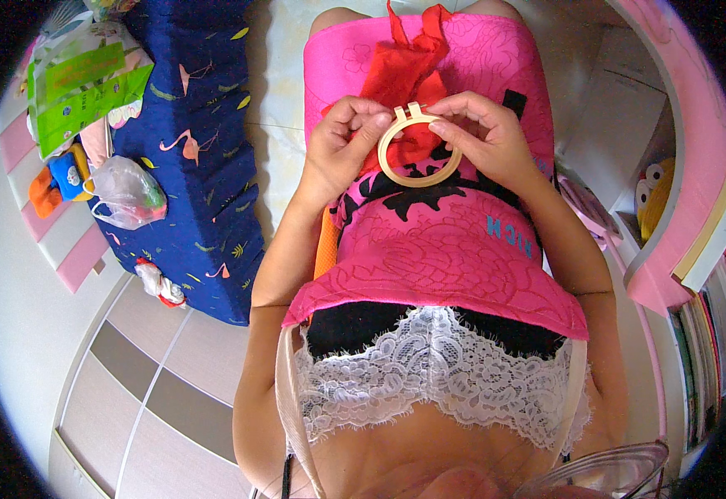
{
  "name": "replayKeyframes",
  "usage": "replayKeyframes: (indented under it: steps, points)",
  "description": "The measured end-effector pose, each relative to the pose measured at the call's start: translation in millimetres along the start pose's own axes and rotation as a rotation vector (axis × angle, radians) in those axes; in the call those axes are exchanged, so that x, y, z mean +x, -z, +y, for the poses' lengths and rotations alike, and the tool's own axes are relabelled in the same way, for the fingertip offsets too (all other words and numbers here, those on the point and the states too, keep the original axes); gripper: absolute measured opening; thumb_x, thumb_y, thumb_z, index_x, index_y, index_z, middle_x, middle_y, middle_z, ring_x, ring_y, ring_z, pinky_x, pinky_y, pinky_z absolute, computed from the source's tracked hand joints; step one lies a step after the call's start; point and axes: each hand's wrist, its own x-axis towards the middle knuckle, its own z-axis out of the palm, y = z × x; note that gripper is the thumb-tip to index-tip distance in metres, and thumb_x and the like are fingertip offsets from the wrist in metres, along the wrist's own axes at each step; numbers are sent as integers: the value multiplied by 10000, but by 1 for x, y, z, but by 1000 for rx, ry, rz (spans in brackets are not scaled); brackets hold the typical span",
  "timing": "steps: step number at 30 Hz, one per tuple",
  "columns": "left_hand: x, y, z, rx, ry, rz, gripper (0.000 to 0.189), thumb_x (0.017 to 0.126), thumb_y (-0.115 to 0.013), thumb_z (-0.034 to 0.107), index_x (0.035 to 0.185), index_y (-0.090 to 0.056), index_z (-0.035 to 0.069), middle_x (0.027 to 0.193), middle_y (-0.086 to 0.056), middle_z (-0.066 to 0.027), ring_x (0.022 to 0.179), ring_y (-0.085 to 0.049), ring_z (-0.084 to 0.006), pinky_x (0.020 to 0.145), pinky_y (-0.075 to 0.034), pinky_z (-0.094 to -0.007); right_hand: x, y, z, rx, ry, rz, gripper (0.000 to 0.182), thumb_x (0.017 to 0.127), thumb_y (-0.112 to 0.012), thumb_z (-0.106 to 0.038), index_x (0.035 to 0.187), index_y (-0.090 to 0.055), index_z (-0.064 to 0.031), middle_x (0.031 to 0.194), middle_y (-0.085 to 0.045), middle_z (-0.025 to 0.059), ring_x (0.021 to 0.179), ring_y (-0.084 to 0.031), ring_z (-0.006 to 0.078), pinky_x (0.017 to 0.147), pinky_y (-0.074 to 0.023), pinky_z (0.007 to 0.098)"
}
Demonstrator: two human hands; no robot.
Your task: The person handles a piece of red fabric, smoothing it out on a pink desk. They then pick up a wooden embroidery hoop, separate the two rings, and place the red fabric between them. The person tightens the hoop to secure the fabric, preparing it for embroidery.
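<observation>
A small, pale round embroidery hoop [421,183], with two clamp tabs at its top edge, is held up over my lap. My left hand [350,134] pinches it beside the tabs on the left. With thumb and fingers, my right hand [481,134] grips the upper right of the ring, near the clamp screw. Behind and beneath the hoop, a crumpled red cloth [400,72] with strip-like ends lies on my pink apron [425,256], which bears black shapes and lettering. Some of my fingertips are hidden behind the ring.
To the left is a bed with a navy flamingo-print cover [182,181]. On it rest a clear plastic bag [129,193] and a larger green-printed bag [88,87]. At right, a curved pink furniture edge [681,81] stands near a yellow plush toy [656,199] and several books [703,362].
</observation>
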Motion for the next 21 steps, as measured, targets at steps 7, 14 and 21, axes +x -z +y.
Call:
replayKeyframes:
  steps: [7, 14, 21]
  points:
    - [-2, -3, 2, -62, -47, -11, 152, 893, -514, 142, 958, -555, 11, 870, -610, -43, 778, -547, -82, 726, -437, -216, 3, 1, 1, 36, 43, -12, 179, 804, -630, -121, 940, -607, -7, 839, -618, 11, 751, -559, 62, 674, -452, 207]
    - [1, 1, 6, -116, 72, -30, 184, 889, -525, 175, 938, -539, -1, 823, -605, -51, 761, -557, -92, 708, -441, -214, 2, 10, -7, 358, -341, -165, 222, 825, -603, -178, 971, -595, -11, 857, -598, 10, 786, -548, 75, 719, -433, 206]
    - [1, 1, 3, -174, 165, 49, 159, 896, -510, 185, 873, -579, 43, 813, -600, -18, 737, -532, -73, 704, -432, -214, 4, 8, -2, 420, -361, -150, 223, 836, -581, -205, 965, -594, -23, 846, -587, -5, 758, -542, 63, 700, -431, 200]
